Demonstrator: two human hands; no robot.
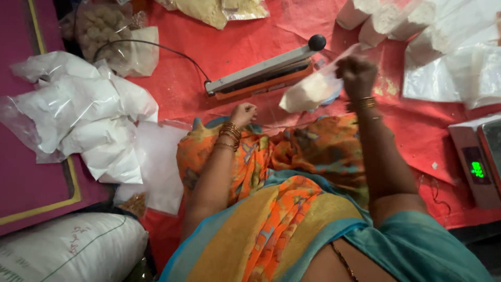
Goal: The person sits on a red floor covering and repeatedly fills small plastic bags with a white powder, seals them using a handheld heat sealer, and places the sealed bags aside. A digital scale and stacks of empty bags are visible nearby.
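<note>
Filled white powder bags lie at left on the red sheet. Left hand, centre, is curled closed, empty, near the heat sealer. Right hand pinches a powder-filled clear pouch upper right; a digital scale sits far right.

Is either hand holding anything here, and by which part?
The right hand grips a clear plastic bag of white powder by its top edge. The left hand, fist closed, appears to hold nothing.

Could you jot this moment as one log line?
right hand: holds powder bag | left hand: closed, on lap | sealer: ahead
</note>
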